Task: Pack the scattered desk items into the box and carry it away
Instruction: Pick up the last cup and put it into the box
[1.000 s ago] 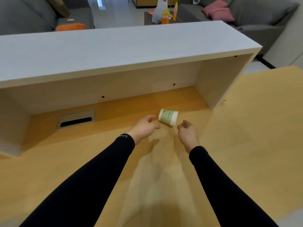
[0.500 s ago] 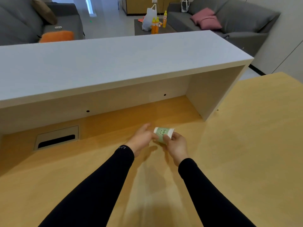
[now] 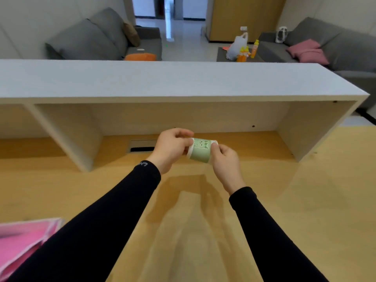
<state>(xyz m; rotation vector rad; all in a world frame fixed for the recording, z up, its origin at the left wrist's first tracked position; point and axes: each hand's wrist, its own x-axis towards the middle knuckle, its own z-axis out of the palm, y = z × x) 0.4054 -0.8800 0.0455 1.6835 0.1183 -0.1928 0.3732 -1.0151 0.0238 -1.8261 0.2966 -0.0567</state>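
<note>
A small green paper cup (image 3: 200,151) with a cartoon face and white rims is held lying sideways above the wooden desk (image 3: 305,200). My left hand (image 3: 171,148) grips its left end. Its right side is pinched by my right hand (image 3: 225,161). Both hands are raised off the desk in front of the shelf opening. At the bottom left corner a pink box (image 3: 22,241) shows, partly covered by my left sleeve.
A white shelf unit (image 3: 162,80) spans the back of the desk, with a divider panel (image 3: 67,135) left of my hands. A cable slot (image 3: 142,146) sits in the desk behind my left hand. Sofas and a low table lie beyond.
The cup lay on the desk a second ago; both hands closed on it and lifted it. The view swung left and up, bringing the pink box into sight.
</note>
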